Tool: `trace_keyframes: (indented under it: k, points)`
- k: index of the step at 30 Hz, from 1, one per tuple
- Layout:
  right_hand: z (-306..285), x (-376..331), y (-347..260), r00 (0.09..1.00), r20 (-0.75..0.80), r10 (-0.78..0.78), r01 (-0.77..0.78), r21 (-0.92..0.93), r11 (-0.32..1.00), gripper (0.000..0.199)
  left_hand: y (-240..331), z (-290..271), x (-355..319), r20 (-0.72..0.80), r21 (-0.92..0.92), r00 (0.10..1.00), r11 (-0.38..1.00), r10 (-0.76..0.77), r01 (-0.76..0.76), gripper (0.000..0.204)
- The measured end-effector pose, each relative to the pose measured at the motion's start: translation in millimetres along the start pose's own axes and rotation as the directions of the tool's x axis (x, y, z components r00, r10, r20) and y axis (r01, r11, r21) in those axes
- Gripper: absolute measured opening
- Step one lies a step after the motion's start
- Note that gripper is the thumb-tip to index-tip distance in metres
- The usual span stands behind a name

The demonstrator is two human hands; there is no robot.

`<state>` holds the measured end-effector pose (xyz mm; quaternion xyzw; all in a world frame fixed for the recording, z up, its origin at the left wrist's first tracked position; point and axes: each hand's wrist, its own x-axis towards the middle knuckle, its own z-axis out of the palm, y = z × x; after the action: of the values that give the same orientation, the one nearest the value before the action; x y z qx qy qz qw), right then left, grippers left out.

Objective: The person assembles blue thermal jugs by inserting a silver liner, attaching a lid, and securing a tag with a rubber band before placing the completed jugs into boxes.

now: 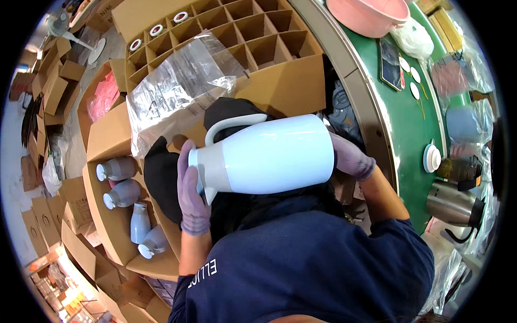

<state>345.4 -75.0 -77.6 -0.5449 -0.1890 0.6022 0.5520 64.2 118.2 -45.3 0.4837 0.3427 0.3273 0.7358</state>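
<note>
A light blue vacuum jug with a grey neck and handle lies sideways across my lap, held between both hands. My left hand, in a pale purple glove, grips its neck and spout end. Around the base curls my gloved right hand, its fingers partly hidden behind the jug. A clear plastic bag with faint print is draped over the edge of a cardboard box just beyond the jug. That box has divided compartments, and several white ring-shaped tops show in its far left cells.
On my left, an open carton holds several similar blue jugs. The green workbench on my right carries a phone, a pink basin, a white lid and a steel kettle. A white fan stands far left.
</note>
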Motion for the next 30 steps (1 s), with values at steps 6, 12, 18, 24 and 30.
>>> trace_keyframes:
  k: [6,12,18,24,30]
  points:
    - [-20,-13,26,0.995,0.067,-0.080,0.098,-0.348,0.932,0.051,8,7,7,0.062,0.216,0.983,0.959,0.173,-0.183,0.073]
    - [-2,31,106,0.920,0.202,-0.336,0.357,-0.079,0.931,0.049,35,-7,5,0.309,0.317,0.857,0.804,0.413,-0.503,0.079]
    - [9,49,64,0.970,0.171,-0.174,0.069,0.494,0.867,0.044,8,-23,-3,0.271,0.369,0.745,0.649,0.609,-0.665,0.084]
    - [34,35,-5,0.910,0.162,-0.381,0.414,-0.386,0.825,0.058,-32,-37,-26,-0.081,0.216,0.934,0.921,0.348,-0.324,0.084]
    - [50,61,-103,0.893,0.443,-0.079,0.433,-0.799,0.417,0.049,-85,-79,-70,0.130,0.532,0.976,0.843,-0.174,0.080,0.057]
